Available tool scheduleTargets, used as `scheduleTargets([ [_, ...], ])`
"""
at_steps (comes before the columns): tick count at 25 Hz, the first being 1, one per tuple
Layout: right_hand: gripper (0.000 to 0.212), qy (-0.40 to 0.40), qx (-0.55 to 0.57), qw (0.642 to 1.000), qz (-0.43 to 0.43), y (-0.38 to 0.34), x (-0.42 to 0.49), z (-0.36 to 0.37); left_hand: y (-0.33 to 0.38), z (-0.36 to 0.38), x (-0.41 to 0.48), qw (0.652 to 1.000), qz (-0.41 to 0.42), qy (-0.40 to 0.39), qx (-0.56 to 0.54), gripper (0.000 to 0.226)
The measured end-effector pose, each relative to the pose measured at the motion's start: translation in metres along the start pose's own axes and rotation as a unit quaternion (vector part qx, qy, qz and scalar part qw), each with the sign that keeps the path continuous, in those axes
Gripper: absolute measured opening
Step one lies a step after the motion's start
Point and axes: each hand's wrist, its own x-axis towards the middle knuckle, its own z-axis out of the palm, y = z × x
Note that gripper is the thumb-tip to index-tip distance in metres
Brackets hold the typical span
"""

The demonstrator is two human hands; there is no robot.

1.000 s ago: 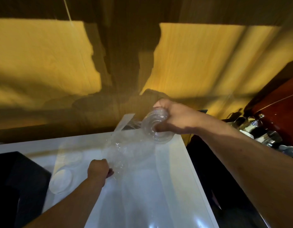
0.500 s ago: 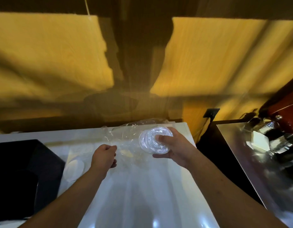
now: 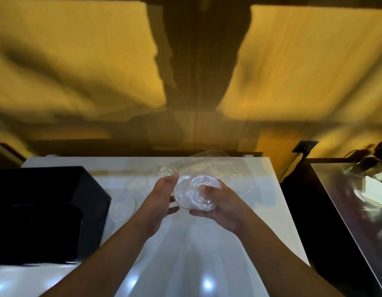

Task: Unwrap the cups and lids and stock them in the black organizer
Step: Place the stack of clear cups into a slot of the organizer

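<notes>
A stack of clear plastic lids (image 3: 195, 194) lies on its side above the white counter (image 3: 196, 254), its ringed end facing me. My right hand (image 3: 222, 207) grips the stack from the right and below, thumb across its end. My left hand (image 3: 162, 198) cups the stack's left end, fingers spread against it. Crumpled clear wrap (image 3: 198, 166) lies on the counter just behind the hands. The black organizer (image 3: 44, 211) stands at the left edge of the counter. A single clear lid (image 3: 123, 210) lies flat between the organizer and my left hand.
A dark gap (image 3: 297, 211) separates the white counter from a shiny metal surface (image 3: 357, 200) on the right. A wood-toned wall (image 3: 185, 82) with yellow light patches rises behind the counter. A dark wall plate (image 3: 304, 146) sits at the right rear.
My right hand has brought the lid stack down and nearer to me. My left hand has let go of the wrap and come up against the stack's left end. The view shifted right.
</notes>
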Motion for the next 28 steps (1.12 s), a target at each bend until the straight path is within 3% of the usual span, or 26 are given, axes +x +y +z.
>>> scheduleTargets([
  [4, 0.043, -0.038, -0.036, 0.999, -0.012, 0.006, 0.003, 0.034, 0.013, -0.011, -0.019, 0.999, 0.024, -0.035, -0.021, 0.074],
  [9, 0.059, -0.042, -0.055, 0.998, -0.003, 0.015, 0.009, 0.071, 0.011, -0.040, -0.028, 0.995, 0.023, -0.100, -0.009, 0.063],
  [11, 0.053, -0.051, -0.042, 0.998, -0.005, 0.017, 0.010, 0.084, 0.010, -0.052, -0.028, 0.992, 0.029, -0.123, -0.015, 0.079],
  [13, 0.049, -0.056, -0.034, 0.998, -0.010, 0.017, 0.009, 0.096, 0.009, -0.063, -0.025, 0.989, 0.035, -0.137, -0.029, 0.080],
  [18, 0.059, -0.035, -0.036, 0.999, -0.011, 0.019, 0.007, 0.111, 0.008, -0.075, -0.023, 0.988, 0.044, -0.128, -0.068, 0.061],
  [21, 0.060, -0.016, -0.026, 1.000, -0.004, 0.019, 0.005, 0.111, 0.011, -0.075, -0.027, 0.989, 0.048, -0.121, -0.067, 0.065],
  [28, 0.066, -0.098, 0.094, 0.990, 0.036, 0.015, 0.006, 0.083, 0.017, -0.077, -0.038, 0.988, 0.073, -0.140, -0.001, 0.080],
])
